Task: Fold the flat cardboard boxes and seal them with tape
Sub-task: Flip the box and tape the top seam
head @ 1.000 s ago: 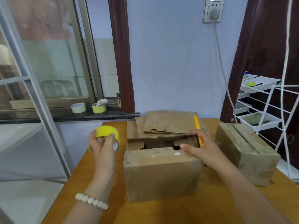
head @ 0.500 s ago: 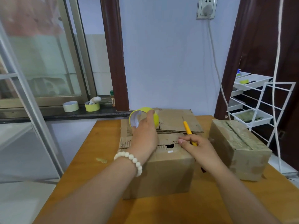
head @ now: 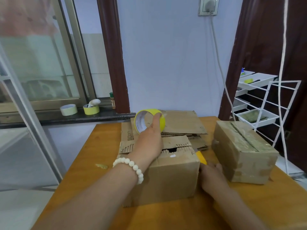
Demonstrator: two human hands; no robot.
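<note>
Tape is sitting on the dark window sill at far left: a pale roll and, just beside it, a yellow-green roll with a white object poking out of its core, while a small bottle is standing farther along against the dark frame. Below, a crumpled scrap of tape is lying on the wooden worktop near its left edge. The left hand, with a white bead bracelet circling its wrist, is reaching forward over the open box and gripping a yellow tape roll, fingers curled round the outside and the pale core facing the camera. The roll is hovering above the stack of flat cardboard, which is lying at the back of the worktop, just behind the open box. That box is standing in the middle of the worktop, its ragged top flaps lying nearly closed with a dark gap showing between them. The right hand is pressing against the box's right side and clutching a yellow cutter, whose tip is pointing away along the box's edge. To the right, a sealed box with tape running along its top seam is resting near the worktop's edge. Beyond it, a white wire rack is holding shallow trays.
</note>
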